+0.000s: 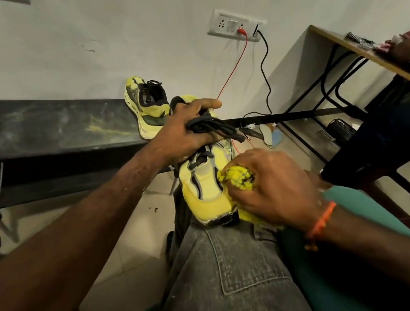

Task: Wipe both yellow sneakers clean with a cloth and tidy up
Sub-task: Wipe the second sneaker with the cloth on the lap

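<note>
One yellow sneaker (205,190) rests on my knee, toe pointing toward me. My left hand (184,131) grips its upper part and holds the black laces bunched together. My right hand (272,185) is closed on a crumpled yellow cloth (238,179) pressed against the sneaker's right side near the toe. The second yellow sneaker (147,105) lies on its side on the dark bench (34,127) against the wall, away from both hands.
A wall socket (235,25) holds a red wire and a black cable that hang down behind the sneaker. A wooden table (358,52) with black metal legs stands at right, where another person's arm rests. Small items lie on the tiled floor beneath it.
</note>
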